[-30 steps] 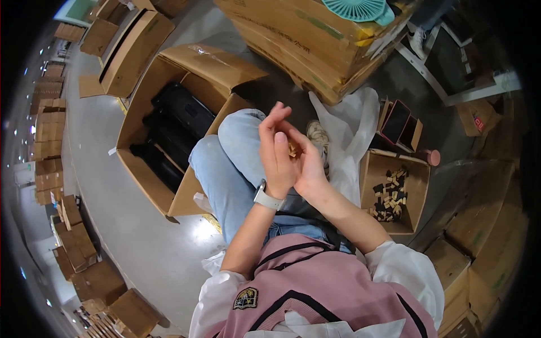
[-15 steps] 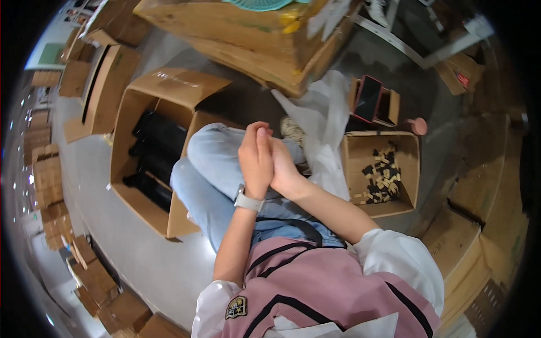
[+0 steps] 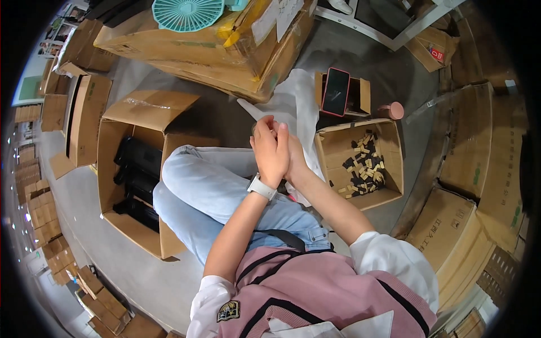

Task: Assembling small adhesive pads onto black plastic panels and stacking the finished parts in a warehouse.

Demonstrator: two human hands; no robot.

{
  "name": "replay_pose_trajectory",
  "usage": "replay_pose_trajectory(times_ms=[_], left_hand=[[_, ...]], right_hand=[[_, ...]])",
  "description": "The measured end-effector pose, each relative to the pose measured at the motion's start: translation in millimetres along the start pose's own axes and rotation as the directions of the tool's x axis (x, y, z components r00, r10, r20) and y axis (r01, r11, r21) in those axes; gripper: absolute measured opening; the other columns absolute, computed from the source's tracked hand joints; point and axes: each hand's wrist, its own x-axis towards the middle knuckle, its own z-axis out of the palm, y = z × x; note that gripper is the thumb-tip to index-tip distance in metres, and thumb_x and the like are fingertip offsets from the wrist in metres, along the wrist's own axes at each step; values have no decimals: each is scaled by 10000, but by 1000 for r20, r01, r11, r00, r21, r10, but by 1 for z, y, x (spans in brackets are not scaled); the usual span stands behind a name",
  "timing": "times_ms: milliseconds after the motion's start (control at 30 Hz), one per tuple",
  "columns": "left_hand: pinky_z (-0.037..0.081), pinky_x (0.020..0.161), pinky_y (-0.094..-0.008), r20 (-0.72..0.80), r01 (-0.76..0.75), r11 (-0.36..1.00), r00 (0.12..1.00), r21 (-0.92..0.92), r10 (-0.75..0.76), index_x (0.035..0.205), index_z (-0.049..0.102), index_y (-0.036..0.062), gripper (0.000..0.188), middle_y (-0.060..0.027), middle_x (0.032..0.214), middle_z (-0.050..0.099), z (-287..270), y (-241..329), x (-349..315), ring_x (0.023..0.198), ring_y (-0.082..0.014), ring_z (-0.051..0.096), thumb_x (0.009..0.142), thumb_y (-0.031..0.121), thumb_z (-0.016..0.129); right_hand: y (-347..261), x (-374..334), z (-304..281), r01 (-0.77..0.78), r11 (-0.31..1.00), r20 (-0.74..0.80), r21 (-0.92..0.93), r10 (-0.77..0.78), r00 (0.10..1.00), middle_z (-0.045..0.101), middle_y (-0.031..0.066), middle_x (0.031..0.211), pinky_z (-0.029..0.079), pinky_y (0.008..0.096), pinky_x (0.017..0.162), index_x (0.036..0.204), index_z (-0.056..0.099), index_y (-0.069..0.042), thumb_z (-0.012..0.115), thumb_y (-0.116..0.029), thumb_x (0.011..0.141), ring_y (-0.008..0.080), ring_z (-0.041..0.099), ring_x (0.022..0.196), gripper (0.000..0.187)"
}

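Observation:
My left hand [image 3: 269,151], with a pale-banded watch [image 3: 262,187] on its wrist, is closed and pressed against my right hand [image 3: 295,156] above my lap. The fingers of both hands are curled together. Whatever may lie between the palms is hidden. Beneath them are my legs in light blue jeans [image 3: 208,180]. To the right stands an open cardboard box [image 3: 329,149] with many small black and tan pieces [image 3: 363,169] inside. On the left is a larger open carton [image 3: 110,163] containing several long black objects [image 3: 138,158]. Neither hand touches the boxes.
A phone [image 3: 336,92] in a red-edged case leans on a small box [image 3: 365,96], with a pink cup-like object [image 3: 393,110] beside it. White sheeting [image 3: 304,104] lies near my hands. Ahead, a big carton [image 3: 163,56] bears a turquoise fan [image 3: 187,12]. Stacked cartons [image 3: 470,146] border the right.
The view has shifted, so boxes and phone sit farther left and the fan shows more fully. My hands stay pressed together, with the fingers slightly rearranged.

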Motion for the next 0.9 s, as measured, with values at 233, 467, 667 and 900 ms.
replay_pose_trajectory(times_ms=[233,467,667,900], left_hand=[[389,876,-415,-36,151,984,987,-98,-155,1095,481,-48,391,-182,964,596,16,3,16,905,-321,576,903,293,495],[451,766,-330,-100,144,924,977,-353,-191,1027,506,-51,323,-154,926,591,7,-20,11,857,-236,571,945,260,470],[447,749,-298,-31,271,862,949,-427,-314,978,524,-38,244,-118,899,580,-4,-54,2,811,-182,557,941,200,484],[457,725,-300,37,199,929,980,-312,-198,927,559,-14,173,-113,877,578,6,-59,-2,775,-200,573,895,154,528]], right_hand=[[3,17,-6,197,975,-68,103,-190,979,619,67,906,483,261,724,980,611,2,468,-234,947,135,590,820,278],[-23,61,-46,174,972,-72,157,-165,984,336,-53,508,254,239,390,714,463,-120,554,-272,912,67,305,408,267],[-117,128,-177,344,888,-362,305,-227,904,267,-37,515,189,238,387,785,518,-72,494,-232,937,87,265,423,222],[-144,136,-225,418,846,-450,329,-249,858,275,-21,597,195,243,406,1161,456,-25,420,-147,956,94,258,458,241]])
